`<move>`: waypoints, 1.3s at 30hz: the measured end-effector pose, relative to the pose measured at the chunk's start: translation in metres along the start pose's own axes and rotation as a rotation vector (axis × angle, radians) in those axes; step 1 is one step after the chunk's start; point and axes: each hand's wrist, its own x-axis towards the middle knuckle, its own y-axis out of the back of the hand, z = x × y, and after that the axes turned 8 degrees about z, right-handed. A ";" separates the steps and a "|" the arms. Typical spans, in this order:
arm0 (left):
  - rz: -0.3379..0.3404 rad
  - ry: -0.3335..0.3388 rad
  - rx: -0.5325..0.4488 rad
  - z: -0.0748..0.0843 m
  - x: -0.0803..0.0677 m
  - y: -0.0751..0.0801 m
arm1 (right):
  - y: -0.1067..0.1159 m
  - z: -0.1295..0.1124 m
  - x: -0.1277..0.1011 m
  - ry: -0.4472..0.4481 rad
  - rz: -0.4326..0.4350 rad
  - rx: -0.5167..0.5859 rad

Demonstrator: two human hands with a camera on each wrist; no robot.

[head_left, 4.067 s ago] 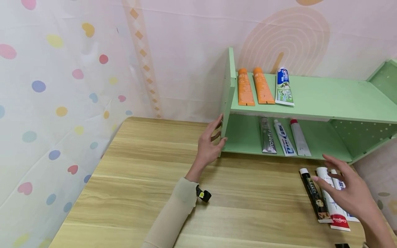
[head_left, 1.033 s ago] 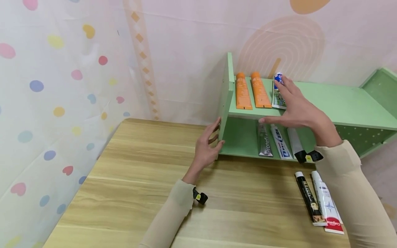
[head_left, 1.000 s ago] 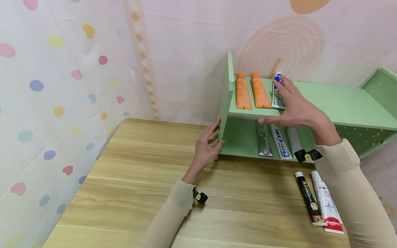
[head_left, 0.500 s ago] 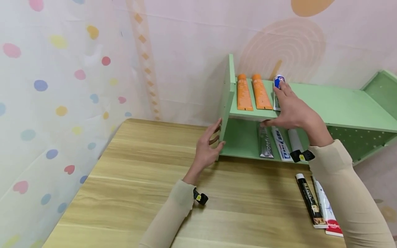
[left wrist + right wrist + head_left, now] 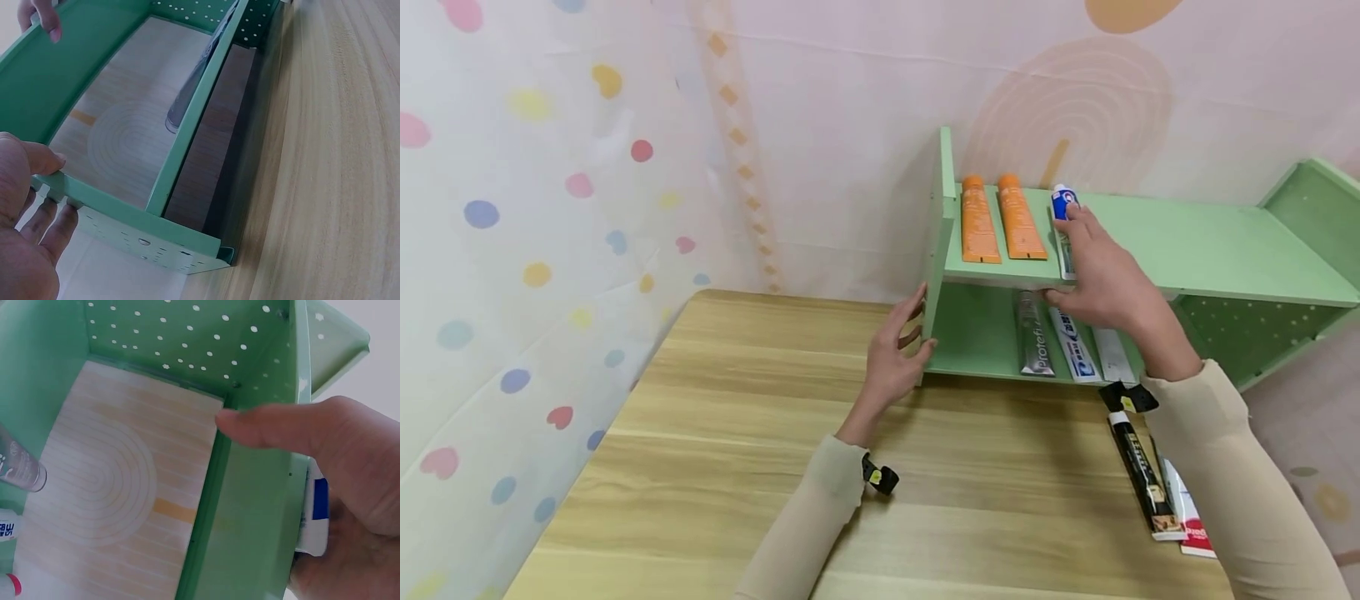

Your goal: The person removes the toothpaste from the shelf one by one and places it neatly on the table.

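Steadying the green shelf with my left hand, I am keeping the fingers loosely spread and only resting against its left end panel, thumb on the front edge, gripping nothing. My right hand is lying over the blue and white toothpaste tube on the upper board, near that board's left end, just beside the 2 orange tubes. From the right wrist view I am seeing the palm and fingers curled onto the tube while the thumb is hooking under the board's front edge, so the hand is pinching tube and board together.

To do this well, I am judging that the tube should be kept flat and parallel to the orange pair, cap toward the wall, with the tail not hanging past the front edge, and that the left hand should be bracing so the light shelf is not sliding backward.

On the lower board 3 tubes are lying side by side near its left end. On the wooden table, at its right edge, a black tube and a red and white tube are waiting. Pale curtains with coloured dots and arches are hanging behind and to the left
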 end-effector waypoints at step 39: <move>-0.004 0.010 -0.002 0.020 -0.004 0.006 | -0.007 -0.007 -0.067 0.111 0.196 -0.104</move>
